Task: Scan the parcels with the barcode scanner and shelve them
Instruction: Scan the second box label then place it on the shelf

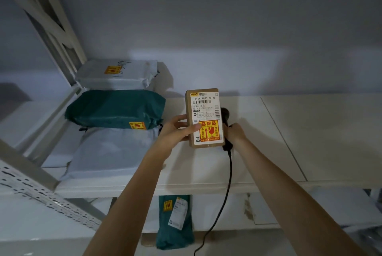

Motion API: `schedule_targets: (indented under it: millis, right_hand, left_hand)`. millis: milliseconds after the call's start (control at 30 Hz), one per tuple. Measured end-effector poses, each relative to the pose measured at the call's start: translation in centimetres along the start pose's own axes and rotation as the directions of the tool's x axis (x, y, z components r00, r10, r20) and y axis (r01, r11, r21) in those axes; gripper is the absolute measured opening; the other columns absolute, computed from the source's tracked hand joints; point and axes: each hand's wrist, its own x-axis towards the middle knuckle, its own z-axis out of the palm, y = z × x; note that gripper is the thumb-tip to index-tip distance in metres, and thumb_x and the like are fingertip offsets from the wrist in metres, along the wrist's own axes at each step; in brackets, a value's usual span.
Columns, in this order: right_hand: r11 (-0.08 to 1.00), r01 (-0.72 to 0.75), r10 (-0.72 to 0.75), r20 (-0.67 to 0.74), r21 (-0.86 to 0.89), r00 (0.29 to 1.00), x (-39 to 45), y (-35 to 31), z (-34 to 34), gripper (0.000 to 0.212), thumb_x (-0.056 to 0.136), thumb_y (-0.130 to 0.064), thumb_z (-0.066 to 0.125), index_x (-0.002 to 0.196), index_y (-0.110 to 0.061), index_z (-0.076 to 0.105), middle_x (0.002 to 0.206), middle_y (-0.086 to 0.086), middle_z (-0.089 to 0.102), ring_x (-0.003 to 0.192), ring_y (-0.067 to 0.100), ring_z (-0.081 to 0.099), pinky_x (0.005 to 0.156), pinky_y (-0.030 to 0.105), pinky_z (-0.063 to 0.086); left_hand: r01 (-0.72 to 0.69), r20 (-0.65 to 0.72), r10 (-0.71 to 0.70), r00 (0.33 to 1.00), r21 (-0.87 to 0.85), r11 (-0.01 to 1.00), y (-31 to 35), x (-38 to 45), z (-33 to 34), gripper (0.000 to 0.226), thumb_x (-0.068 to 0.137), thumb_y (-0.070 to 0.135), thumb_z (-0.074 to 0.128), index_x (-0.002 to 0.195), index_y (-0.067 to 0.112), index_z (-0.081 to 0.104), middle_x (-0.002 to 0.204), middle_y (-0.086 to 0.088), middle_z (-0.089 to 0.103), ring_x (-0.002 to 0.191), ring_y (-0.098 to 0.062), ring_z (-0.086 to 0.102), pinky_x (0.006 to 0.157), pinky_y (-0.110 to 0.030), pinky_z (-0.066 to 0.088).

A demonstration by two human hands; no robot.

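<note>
A small brown cardboard parcel (204,117) with a white shipping label and a red-and-yellow fragile sticker is held upright above the white shelf (289,131). My left hand (175,130) grips its left edge, thumb across the front. Just behind the parcel's right side, my right hand (233,131) grips the black barcode scanner (225,114); its black cable (224,193) hangs down past the shelf edge. The parcel hides most of the scanner.
On the shelf's left end, a white mailer bag (115,74) lies on a dark green bag (115,109), which lies on a pale grey bag (107,152). Another green parcel (175,220) stands on the shelf below. A perforated metal upright (41,191) runs at the left.
</note>
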Motion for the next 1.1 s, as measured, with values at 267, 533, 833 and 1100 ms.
schedule_targets:
  millis: [267, 533, 833, 1100]
  right_hand:
    - [0.878, -0.246, 0.134, 0.283, 0.411, 0.950, 1.7, -0.7, -1.3, 0.035, 0.086, -0.027, 0.065, 0.108, 0.000, 0.059, 0.085, 0.015, 0.066, 0.065, 0.023, 0.062, 0.055, 0.032, 0.055]
    - [0.779, 0.113, -0.056, -0.110, 0.617, 0.992, -5.3, -1.3, -3.7, 0.013, 0.089, -0.027, 0.059, 0.092, -0.015, 0.055, 0.069, 0.001, 0.058, 0.050, 0.013, 0.065, 0.051, 0.025, 0.053]
    - [0.800, 0.376, -0.361, -0.125, 0.468, 0.924, -14.2, -2.5, -1.9, 0.004, 0.086, -0.015, 0.059, 0.086, -0.015, 0.055, 0.045, -0.009, 0.055, 0.037, 0.004, 0.050, 0.041, 0.015, 0.043]
    - [0.848, 0.387, -0.361, -0.140, 0.361, 0.922, -14.6, -2.2, 0.2, 0.011, 0.084, -0.022, 0.059, 0.077, -0.026, 0.052, 0.048, -0.006, 0.051, 0.040, 0.001, 0.051, 0.042, 0.010, 0.038]
  left_hand:
    - [0.006, 0.030, -0.008, 1.000, 0.074, 0.997, 0.2, 1.3, -1.0, 0.054, 0.073, 0.025, 0.079, 0.121, 0.021, 0.054, 0.102, 0.002, 0.069, 0.090, -0.010, 0.068, 0.060, -0.016, 0.056]
    - [0.006, 0.041, -0.005, 0.999, -0.015, 1.000, 0.5, 3.1, -0.2, 0.057, 0.076, 0.011, 0.076, 0.127, 0.013, 0.050, 0.109, -0.005, 0.066, 0.099, -0.019, 0.067, 0.071, -0.021, 0.058]
    - [0.027, 0.040, -0.026, 0.999, -0.035, 0.999, 0.0, 4.6, 1.8, 0.055, 0.073, 0.008, 0.078, 0.121, 0.012, 0.052, 0.109, -0.007, 0.066, 0.098, -0.023, 0.066, 0.085, -0.037, 0.056]
    - [0.032, 0.034, -0.032, 0.999, 0.002, 0.999, -0.6, 4.4, 2.3, 0.050, 0.076, -0.001, 0.072, 0.121, 0.010, 0.053, 0.109, -0.007, 0.062, 0.098, -0.021, 0.061, 0.084, -0.035, 0.055]
